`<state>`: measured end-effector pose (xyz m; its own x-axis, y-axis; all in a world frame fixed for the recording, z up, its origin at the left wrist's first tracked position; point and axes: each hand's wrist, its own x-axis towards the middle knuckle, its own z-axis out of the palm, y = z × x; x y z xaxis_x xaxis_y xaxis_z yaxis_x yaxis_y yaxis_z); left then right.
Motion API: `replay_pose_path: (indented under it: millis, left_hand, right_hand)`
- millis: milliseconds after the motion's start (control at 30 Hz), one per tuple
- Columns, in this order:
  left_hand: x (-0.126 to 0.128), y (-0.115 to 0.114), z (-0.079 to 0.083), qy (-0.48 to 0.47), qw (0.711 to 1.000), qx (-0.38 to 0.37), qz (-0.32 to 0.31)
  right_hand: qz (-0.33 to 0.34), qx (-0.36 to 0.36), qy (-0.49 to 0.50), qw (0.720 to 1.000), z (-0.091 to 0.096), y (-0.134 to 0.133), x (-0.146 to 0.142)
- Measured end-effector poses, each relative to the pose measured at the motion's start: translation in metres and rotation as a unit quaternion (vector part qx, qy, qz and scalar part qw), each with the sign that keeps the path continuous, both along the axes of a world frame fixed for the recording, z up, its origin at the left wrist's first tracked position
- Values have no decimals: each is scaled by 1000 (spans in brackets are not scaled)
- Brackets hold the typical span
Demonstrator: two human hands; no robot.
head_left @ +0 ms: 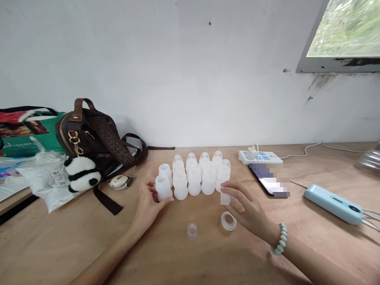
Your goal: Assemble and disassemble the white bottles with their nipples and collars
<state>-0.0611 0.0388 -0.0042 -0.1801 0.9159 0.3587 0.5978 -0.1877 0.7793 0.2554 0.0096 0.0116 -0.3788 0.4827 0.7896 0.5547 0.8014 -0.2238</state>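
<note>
Several small translucent white bottles (194, 178) stand in rows on the wooden table (190, 257). My left hand (148, 204) grips the front-left open bottle (163, 189), thumb and fingers wrapped round it. My right hand (246, 206) wears a bead bracelet and pinches a small clear cap (225, 198) at the right end of the rows. In front of the rows lie a loose white ring (228, 221) and a clear nipple (192, 230).
A brown bag (95, 138) with a panda plush (80, 174) sits at the left, beside plastic bags (44, 178) and a small case (121, 182). A power strip (261, 157), a phone (268, 178) and a pale blue device (334, 204) lie at the right.
</note>
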Motion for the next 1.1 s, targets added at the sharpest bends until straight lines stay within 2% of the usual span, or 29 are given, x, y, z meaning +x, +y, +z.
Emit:
replay_pose_path:
  millis: [167,267,300,367,433,533,633,700,900,1000,1100]
  left_hand:
    - [-7,-11,-4,-8,1000,18,15]
    - [-1,-25,4,4,993,113,24]
    - [5,-31,10,11,989,147,7]
    - [20,-42,23,12,985,161,-62]
    - [41,-48,36,-22,982,108,-152]
    - [74,-48,51,-129,966,-2,-223]
    - [101,-43,56,-235,920,-139,-280]
    - [115,-41,57,-300,886,-190,-298]
    - [133,-43,57,-445,790,-255,-336]
    - [135,-44,58,-488,762,-275,-325]
    - [134,-42,60,-500,748,-291,-325]
  right_hand:
    - [-2,-13,7,1000,-2,0,0]
    - [-24,-47,33,998,-2,-3,-1]
    - [-32,-61,40,997,-2,-4,-2]
    - [-40,-80,50,995,0,-6,-3]
    - [-30,-75,66,995,2,-9,-6]
    - [-5,-57,81,995,6,-12,-8]
    - [-9,-56,82,995,10,-14,-9]
    - [0,-48,90,995,12,-14,-9]
    - [53,-18,99,994,14,-14,-7]
    - [55,-8,95,994,15,-14,-6]
    - [54,-2,86,995,15,-14,-6]
